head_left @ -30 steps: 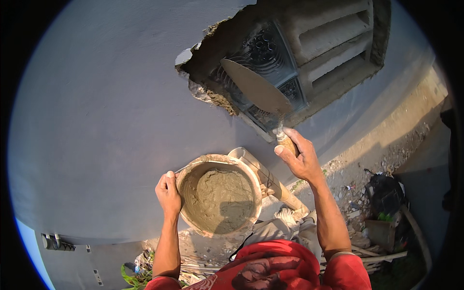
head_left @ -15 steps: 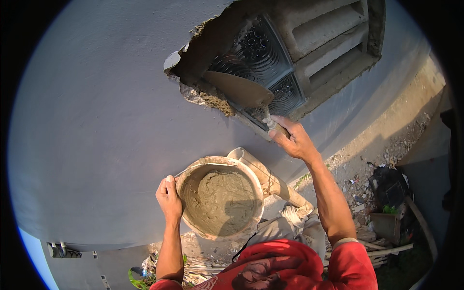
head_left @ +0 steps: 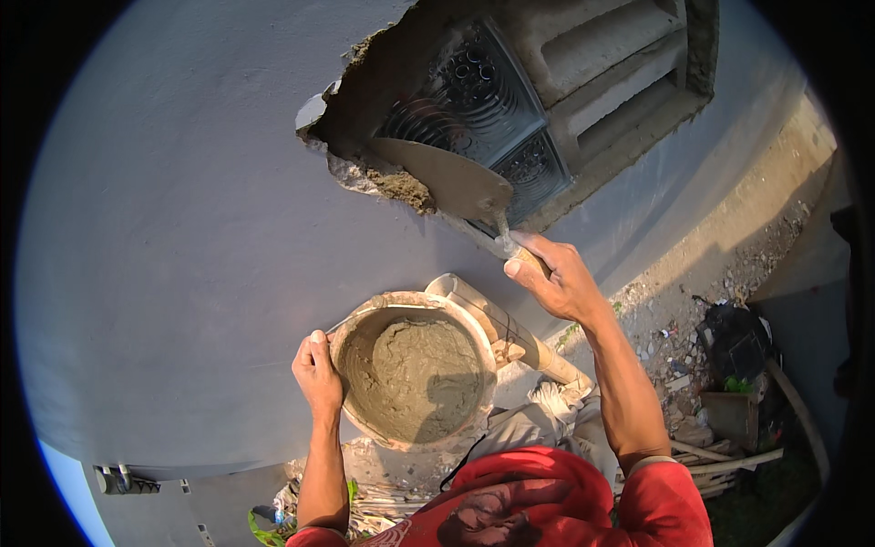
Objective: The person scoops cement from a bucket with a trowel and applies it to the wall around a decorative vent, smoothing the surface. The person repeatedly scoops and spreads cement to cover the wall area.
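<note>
My right hand [head_left: 556,276] is wrapped round the handle of a trowel [head_left: 451,180]. The trowel's broad blade lies inside the wall opening, along its lower edge. Crumbly wet mortar [head_left: 401,189] clings to the broken edge beside the blade. Behind the blade, patterned glass blocks [head_left: 492,87] sit in the opening, partly covered by it. My left hand [head_left: 317,369] grips the left rim of a round bucket [head_left: 485,346], fingers mostly hidden behind it. Grey-brown mortar [head_left: 415,378] fills much of the bucket, with a shadow across its lower right.
Grey painted wall [head_left: 182,228] spreads over the left and middle. Concrete vent slats [head_left: 620,91] stand right of the glass blocks. A pale pipe [head_left: 538,354] passes behind the bucket. At the lower right lie rubble, wooden sticks [head_left: 729,463] and a dark bag [head_left: 735,342].
The trowel and my right hand have moved slightly down and toward me, the blade closer to the opening's lower edge. My left hand and the bucket stay almost in place.
</note>
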Tool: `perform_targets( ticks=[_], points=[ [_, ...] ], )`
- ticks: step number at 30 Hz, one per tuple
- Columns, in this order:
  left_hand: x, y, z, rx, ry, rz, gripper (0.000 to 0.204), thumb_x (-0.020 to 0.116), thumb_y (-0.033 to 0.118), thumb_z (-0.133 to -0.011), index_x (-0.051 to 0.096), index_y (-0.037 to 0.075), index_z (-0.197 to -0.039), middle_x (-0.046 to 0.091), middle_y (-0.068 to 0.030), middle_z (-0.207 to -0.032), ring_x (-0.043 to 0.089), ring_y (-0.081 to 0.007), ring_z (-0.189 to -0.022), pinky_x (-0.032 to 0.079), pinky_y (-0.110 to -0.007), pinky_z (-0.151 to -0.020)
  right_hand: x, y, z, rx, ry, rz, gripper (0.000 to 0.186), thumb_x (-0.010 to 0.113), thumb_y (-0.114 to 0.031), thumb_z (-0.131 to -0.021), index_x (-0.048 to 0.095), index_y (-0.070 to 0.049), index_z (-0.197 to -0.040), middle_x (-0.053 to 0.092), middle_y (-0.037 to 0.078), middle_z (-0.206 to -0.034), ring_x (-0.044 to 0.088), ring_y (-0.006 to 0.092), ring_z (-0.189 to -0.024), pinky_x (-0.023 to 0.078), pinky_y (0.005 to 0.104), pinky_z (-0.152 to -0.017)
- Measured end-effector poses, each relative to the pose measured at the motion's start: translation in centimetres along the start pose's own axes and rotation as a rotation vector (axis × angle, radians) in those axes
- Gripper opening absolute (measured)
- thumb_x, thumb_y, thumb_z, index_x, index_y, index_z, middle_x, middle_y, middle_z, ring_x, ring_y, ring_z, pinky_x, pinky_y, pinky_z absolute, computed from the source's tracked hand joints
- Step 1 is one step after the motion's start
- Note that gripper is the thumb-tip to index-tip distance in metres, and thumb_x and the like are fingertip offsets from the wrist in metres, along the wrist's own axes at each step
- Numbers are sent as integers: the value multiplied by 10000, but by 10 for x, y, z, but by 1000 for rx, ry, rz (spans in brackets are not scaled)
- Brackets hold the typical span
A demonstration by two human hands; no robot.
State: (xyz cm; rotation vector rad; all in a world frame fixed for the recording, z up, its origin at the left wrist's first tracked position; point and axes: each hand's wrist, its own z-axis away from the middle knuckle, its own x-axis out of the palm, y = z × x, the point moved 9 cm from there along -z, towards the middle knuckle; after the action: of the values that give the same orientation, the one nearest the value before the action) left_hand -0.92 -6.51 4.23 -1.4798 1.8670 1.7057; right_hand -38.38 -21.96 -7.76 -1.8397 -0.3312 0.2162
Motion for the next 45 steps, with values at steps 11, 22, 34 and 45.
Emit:
perform_targets(
  ticks=[11,22,34,45],
  points=[
    [-1,-4,0,-4,11,20,420,545,308,-1118,672,-31,-904,596,1,-813,483,-103,-804,438,-304,-761,10,-3,67,293,-238,-270,483,651,-301,-1031,593,21,-1386,640,25,-797,573,89,-574,472,267,-549],
    [-3,-2,1,-41,18,-36,421,563,318,-1110,672,-25,-893,550,31,-777,452,-92,-767,417,-288,-728,-25,-80,79,127,92,-1083,675,684,-123,-909,431,44,-1512,641,149,-973,590,154,-611,515,288,-550],
    [-2,0,1,-30,40,-21,426,578,331,-1098,696,-22,-890,529,33,-733,435,-86,-734,396,-291,-683,15,-105,55,-442,825,-235,776,678,-69,-958,279,22,-1617,621,125,-1089,575,158,-903,512,301,-832],
    [-1,-3,2,-36,20,45,430,581,338,-1101,709,-20,-899,581,22,-765,477,-91,-756,423,-287,-712,15,-60,43,-98,259,-239,490,671,-214,-995,555,17,-1411,624,65,-883,578,95,-790,493,281,-726]
  ],
)
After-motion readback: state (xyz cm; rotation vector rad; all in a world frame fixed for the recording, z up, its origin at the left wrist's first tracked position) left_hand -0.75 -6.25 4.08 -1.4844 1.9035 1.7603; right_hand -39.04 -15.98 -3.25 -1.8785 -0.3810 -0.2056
